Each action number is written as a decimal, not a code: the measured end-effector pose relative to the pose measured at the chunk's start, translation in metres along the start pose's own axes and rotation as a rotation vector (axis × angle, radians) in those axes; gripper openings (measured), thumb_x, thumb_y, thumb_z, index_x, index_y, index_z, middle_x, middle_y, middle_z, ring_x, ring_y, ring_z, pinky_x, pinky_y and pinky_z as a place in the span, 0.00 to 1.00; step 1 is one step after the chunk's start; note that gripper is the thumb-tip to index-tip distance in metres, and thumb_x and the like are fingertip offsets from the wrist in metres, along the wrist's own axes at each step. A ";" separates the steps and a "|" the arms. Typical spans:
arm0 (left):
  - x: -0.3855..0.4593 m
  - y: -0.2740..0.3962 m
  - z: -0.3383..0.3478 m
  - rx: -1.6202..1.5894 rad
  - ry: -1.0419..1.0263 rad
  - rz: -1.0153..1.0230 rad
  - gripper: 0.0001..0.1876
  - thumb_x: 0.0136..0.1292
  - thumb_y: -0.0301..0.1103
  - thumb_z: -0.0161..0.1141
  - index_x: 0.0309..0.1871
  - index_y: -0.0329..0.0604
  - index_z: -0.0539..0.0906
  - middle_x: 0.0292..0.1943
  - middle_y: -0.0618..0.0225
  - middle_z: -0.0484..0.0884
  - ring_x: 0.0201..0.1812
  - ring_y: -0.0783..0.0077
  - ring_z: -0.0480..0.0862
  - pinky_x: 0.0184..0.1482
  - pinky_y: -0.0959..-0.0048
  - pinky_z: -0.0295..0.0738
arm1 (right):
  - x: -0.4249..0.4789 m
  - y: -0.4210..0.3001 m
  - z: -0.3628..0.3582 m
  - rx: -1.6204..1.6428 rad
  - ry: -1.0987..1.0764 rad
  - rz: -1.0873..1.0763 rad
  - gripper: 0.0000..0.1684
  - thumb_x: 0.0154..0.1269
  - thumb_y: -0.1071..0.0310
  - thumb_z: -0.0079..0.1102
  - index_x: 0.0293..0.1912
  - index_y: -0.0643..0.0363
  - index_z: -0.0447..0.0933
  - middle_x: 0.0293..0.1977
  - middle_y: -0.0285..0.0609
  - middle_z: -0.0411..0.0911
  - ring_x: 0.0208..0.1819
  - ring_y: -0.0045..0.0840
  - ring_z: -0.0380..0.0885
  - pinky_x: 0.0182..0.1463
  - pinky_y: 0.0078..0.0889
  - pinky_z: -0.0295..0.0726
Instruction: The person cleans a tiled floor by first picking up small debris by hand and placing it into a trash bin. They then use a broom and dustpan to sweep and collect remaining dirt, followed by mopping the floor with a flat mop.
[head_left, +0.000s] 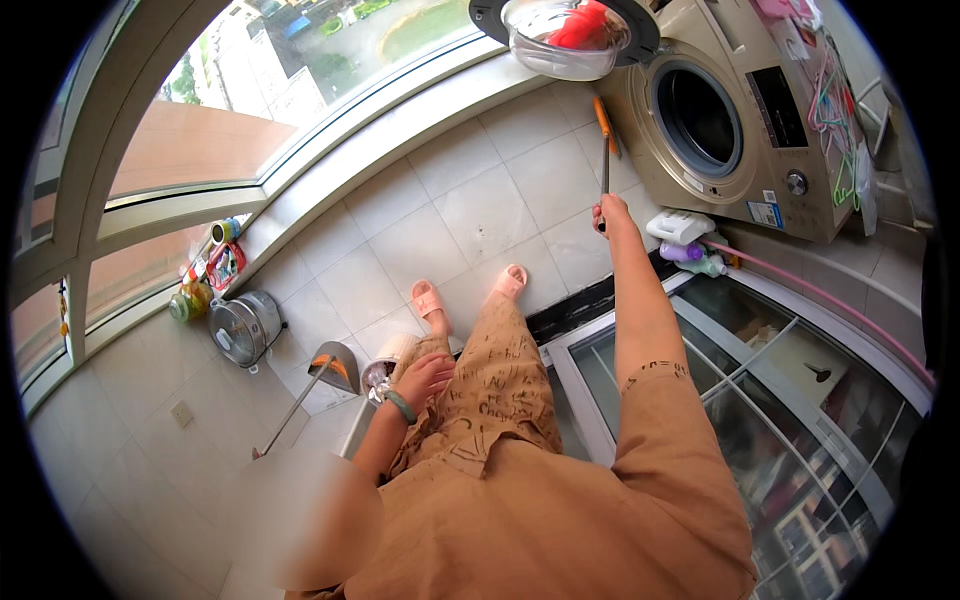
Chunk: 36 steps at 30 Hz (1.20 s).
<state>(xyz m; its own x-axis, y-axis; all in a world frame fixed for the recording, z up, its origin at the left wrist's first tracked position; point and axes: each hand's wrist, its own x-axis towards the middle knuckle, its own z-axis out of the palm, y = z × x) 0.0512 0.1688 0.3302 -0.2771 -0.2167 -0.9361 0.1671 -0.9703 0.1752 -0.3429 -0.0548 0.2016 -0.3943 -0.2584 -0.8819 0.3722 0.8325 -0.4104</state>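
Observation:
My right hand (612, 213) is closed around the dark handle of a broom (605, 161). The broom's orange head (601, 114) is down on the tiles, beside the lower front of a gold front-loading washing machine (657, 169). The machine's round glass door (574, 60) hangs wide open, with something red seen through or reflected in it. At my left thigh is my left hand (426, 380), fingers extended and holding nothing, a green bangle on its wrist. Just past it stands a waste bin (394, 351) with refuse inside. Near the bin rests a long-handled grey dustpan (335, 365) with orange teeth.
Beyond the dustpan, an appliance with a clear lid (242, 330) sits on the floor. Jars and bottles line the window sill (247, 259). Detergent bottles (686, 244) stand near a glazed sliding door (739, 375). A pink hose (817, 304) runs along the right. Hangers (829, 112) dangle beside the washer.

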 end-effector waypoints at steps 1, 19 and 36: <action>0.004 -0.003 0.001 0.014 -0.007 -0.001 0.18 0.63 0.40 0.48 0.54 0.43 0.67 0.47 0.66 0.75 0.45 0.73 0.74 0.45 0.73 0.69 | 0.003 0.003 0.005 -0.043 -0.010 -0.010 0.07 0.58 0.69 0.37 0.37 0.48 0.62 0.21 0.35 0.66 0.14 0.12 0.61 0.13 0.17 0.61; 0.004 0.049 0.035 0.085 -0.080 0.116 0.18 0.63 0.40 0.47 0.53 0.44 0.68 0.48 0.65 0.74 0.47 0.73 0.74 0.44 0.75 0.69 | -0.165 0.132 -0.101 -0.745 -0.343 0.038 0.25 0.60 0.63 0.45 0.58 0.46 0.60 0.20 0.33 0.67 0.14 0.13 0.62 0.15 0.18 0.64; -0.009 -0.008 -0.033 -0.004 0.024 0.059 0.18 0.63 0.40 0.47 0.54 0.44 0.68 0.46 0.66 0.75 0.45 0.74 0.74 0.44 0.75 0.69 | -0.054 0.050 0.075 -0.633 -0.254 -0.201 0.27 0.57 0.69 0.39 0.58 0.54 0.59 0.21 0.38 0.67 0.15 0.17 0.63 0.16 0.23 0.63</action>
<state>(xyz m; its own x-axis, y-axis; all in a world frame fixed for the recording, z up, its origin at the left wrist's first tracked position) 0.0835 0.1816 0.3273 -0.2435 -0.2706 -0.9314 0.1858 -0.9555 0.2290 -0.2398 -0.0359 0.2113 -0.1671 -0.4794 -0.8616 -0.2778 0.8613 -0.4254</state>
